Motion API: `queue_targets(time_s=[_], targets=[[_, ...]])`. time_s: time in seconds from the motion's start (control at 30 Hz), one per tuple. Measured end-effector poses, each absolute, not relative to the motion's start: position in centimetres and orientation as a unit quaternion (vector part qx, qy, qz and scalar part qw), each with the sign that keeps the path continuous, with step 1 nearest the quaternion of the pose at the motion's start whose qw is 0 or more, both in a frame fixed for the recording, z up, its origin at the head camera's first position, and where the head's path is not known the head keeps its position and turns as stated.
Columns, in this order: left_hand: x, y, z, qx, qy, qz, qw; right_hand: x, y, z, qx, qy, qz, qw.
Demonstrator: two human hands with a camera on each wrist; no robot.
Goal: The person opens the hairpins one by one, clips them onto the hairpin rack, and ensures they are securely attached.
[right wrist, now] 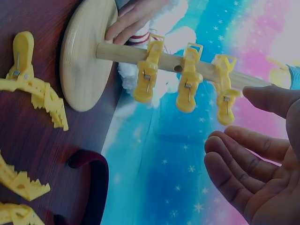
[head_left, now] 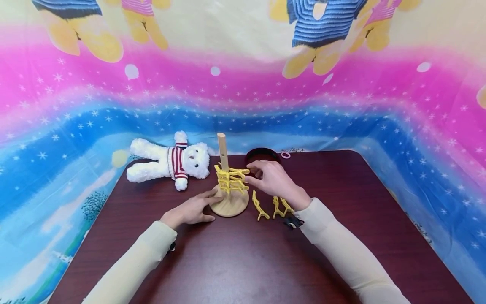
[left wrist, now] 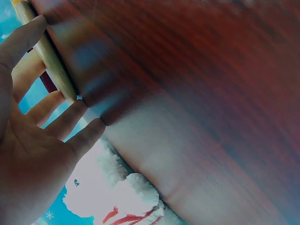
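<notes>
A wooden stand has an upright post [head_left: 222, 147] on a round base [head_left: 229, 209]. Three yellow spring clips [right wrist: 190, 77] with toothed jaws are clamped one above another along the post. My left hand [head_left: 191, 209] rests at the left side of the base, fingers extended onto its edge. Beside the clips is my right hand [head_left: 275, 179]; in the right wrist view its thumb lies close to the end of the topmost clip [right wrist: 226, 89], the other fingers loosely bent with nothing between them.
Three more yellow clips [head_left: 260, 207] lie on the dark wood table [head_left: 235, 261], right of the base. Behind stand a dark red headband [head_left: 262, 150] and a small pink ring [head_left: 285, 155]. A white teddy bear [head_left: 176, 162] in a striped top lies at the left, before a printed curtain [head_left: 212, 122].
</notes>
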State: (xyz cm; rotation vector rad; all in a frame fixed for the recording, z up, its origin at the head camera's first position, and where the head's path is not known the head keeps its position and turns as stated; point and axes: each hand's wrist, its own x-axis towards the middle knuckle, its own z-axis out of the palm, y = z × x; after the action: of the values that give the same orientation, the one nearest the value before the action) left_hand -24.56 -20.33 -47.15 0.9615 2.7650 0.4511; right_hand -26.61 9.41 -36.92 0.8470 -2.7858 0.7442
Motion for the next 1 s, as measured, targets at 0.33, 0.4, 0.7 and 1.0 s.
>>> queue_targets(time_s=[0.33, 0.4, 0.7, 1.0], targets=[[-24.4, -20.3, -46.9, 0.323, 0.93, 0.15, 0.086, -25.9, 12.5, -36.9, 0.247, -0.929, 0.27, 0.058], [-24.4, -20.3, -46.9, 0.324, 0.93, 0.15, 0.083, -25.9, 13.1, -37.1, 0.242, -0.93, 0.271, 0.06], [-24.4, -20.2, -46.9, 0.323, 0.93, 0.15, 0.088, -25.5, 15.7, -38.8, 0.224, -0.934, 0.274, 0.051], [-24.4, -20.2, -46.9, 0.326, 0.93, 0.15, 0.085, -25.3, 17.7, -41.0, 0.213, -0.94, 0.261, 0.047]])
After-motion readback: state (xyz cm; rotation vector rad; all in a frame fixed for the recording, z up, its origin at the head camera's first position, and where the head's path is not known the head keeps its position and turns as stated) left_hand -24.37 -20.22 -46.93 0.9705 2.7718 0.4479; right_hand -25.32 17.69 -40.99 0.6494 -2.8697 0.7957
